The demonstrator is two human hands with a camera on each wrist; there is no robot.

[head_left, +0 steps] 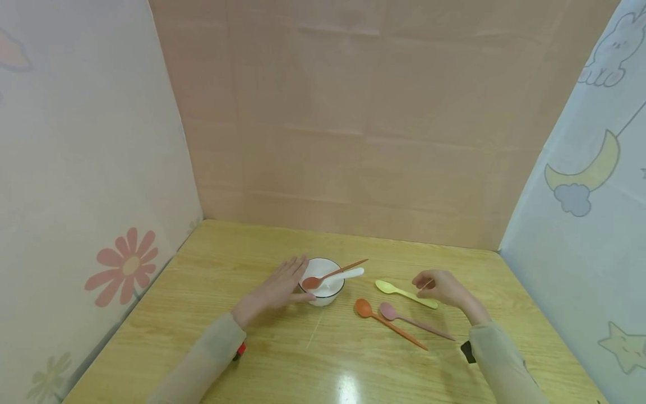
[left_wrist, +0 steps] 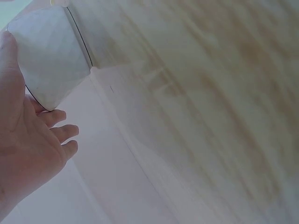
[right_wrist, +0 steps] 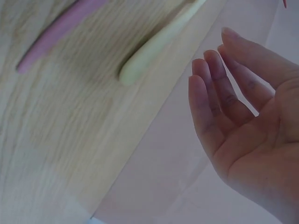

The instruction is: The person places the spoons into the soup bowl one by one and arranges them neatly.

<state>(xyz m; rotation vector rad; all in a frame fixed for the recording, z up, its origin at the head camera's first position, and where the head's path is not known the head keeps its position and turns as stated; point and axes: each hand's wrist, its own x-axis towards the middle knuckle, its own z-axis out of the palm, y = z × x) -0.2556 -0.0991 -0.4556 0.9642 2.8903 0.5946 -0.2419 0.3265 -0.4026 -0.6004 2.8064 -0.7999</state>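
Observation:
My left hand [head_left: 276,289] holds a white bowl [head_left: 324,301] with a dark rim, thumb on its near side and fingers along its left rim. In the left wrist view, the bowl [left_wrist: 49,51] sits between thumb and fingertips. A red-brown spoon [head_left: 310,283] and a white spoon [head_left: 355,272] lie in the bowl, handles pointing right over the rim. My right hand [head_left: 445,288] hovers above the handle end of a yellow spoon [head_left: 396,290], fingers loosely bent. Nothing is between those fingers; the right wrist view shows this hand [right_wrist: 247,121] apart from the yellow handle [right_wrist: 145,58].
Nearer to me, an orange spoon [head_left: 363,308] and a pink spoon [head_left: 388,311] lie on the wooden table [head_left: 282,359], handles slanting towards the lower right. A brown backdrop [head_left: 343,140] rises behind the table, with patterned panels at the left [head_left: 126,140] and right [head_left: 580,241].

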